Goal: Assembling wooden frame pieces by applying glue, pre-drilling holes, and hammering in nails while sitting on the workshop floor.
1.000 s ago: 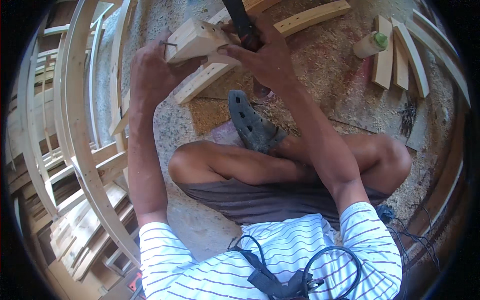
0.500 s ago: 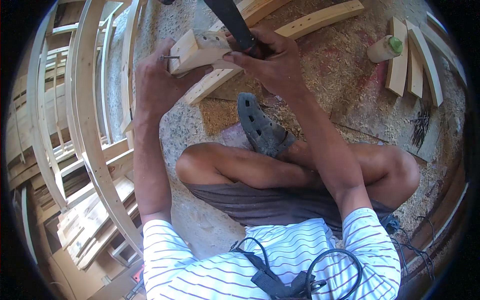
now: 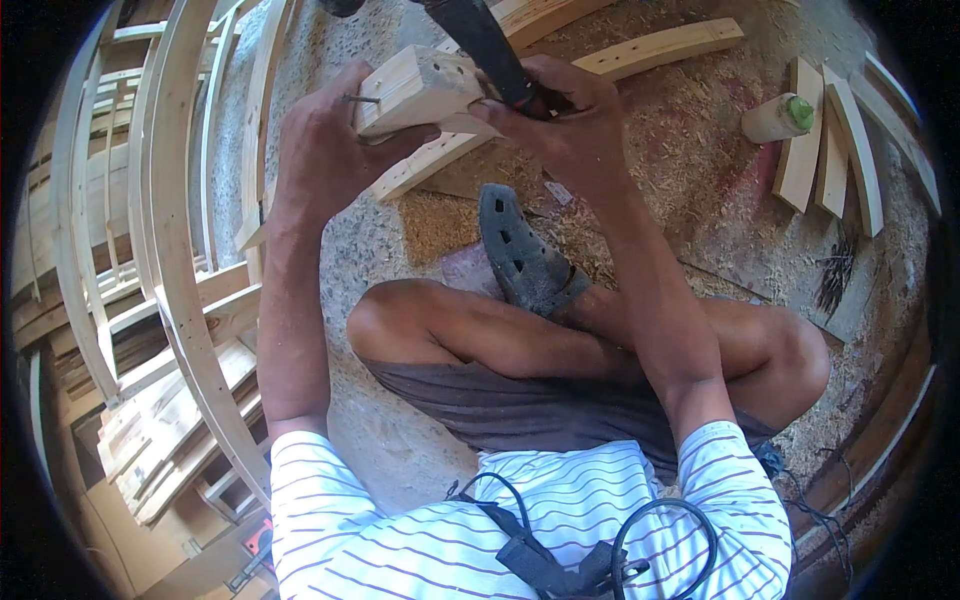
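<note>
At the top middle, both hands hold up a short pale wooden block [image 3: 420, 88]. My left hand [image 3: 335, 145] is closed round its left end, thumb along the underside. A nail [image 3: 363, 99] sticks out of that end beside the fingers. Dark holes show in the block's right part. My right hand [image 3: 572, 125] grips the black handle of a hammer [image 3: 478, 48] while its thumb and fingers also press on the block's right end. The handle slants up and left, and the upper picture edge cuts off part of the tool.
Curved wooden pieces [image 3: 660, 48] lie on the sawdust-strewn floor beyond the hands. A bottle with a green cap [image 3: 775, 118] rests by boards [image 3: 800, 150] at the right. Tall curved wooden frames [image 3: 172, 200] stand at the left. My foot in a grey clog [image 3: 520, 250] is below the block.
Both hands have shifted slightly right with the block and hammer. The block is turned a little, showing more of its long upper face. Both grips stay as they were.
</note>
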### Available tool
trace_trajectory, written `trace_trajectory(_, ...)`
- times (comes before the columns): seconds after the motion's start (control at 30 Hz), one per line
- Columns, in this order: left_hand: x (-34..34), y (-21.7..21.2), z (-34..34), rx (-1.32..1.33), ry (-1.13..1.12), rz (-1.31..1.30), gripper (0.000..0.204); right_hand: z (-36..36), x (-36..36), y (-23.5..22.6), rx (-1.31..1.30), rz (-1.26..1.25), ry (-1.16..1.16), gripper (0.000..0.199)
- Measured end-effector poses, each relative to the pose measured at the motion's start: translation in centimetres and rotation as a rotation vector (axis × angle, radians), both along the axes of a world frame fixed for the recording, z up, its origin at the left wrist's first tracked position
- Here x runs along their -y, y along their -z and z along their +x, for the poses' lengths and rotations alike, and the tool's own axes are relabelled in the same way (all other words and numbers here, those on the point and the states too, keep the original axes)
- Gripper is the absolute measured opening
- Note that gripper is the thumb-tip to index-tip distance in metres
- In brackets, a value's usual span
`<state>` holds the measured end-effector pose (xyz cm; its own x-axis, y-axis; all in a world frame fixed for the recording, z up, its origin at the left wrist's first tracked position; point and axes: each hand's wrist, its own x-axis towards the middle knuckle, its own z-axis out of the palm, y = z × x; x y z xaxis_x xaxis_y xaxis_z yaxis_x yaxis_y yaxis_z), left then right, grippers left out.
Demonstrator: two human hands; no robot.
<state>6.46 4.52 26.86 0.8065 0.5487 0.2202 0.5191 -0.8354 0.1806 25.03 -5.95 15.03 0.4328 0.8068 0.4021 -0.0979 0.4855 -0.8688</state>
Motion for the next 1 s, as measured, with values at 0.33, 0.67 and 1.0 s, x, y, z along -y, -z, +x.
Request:
trace_trajectory(0.33,-0.2,0.4,-0.6,0.033,-0.017,0.105,0.056,0.1,-0.1,0.6,0.132,-0.091,0.021,0.029)
trace_trajectory(0.67,-0.7,0.7,-1.0,-0.013,-0.054,0.029,0.049,3.2,7.6,-15.4,1.117,-0.261,0.255,0.037)
trace_trajectory(1.0,-0.6,0.8,-1.2,0.037,-0.024,-0.009,0.044,-1.0,10.7,-22.5,1.589,-0.333,0.15,0.062)
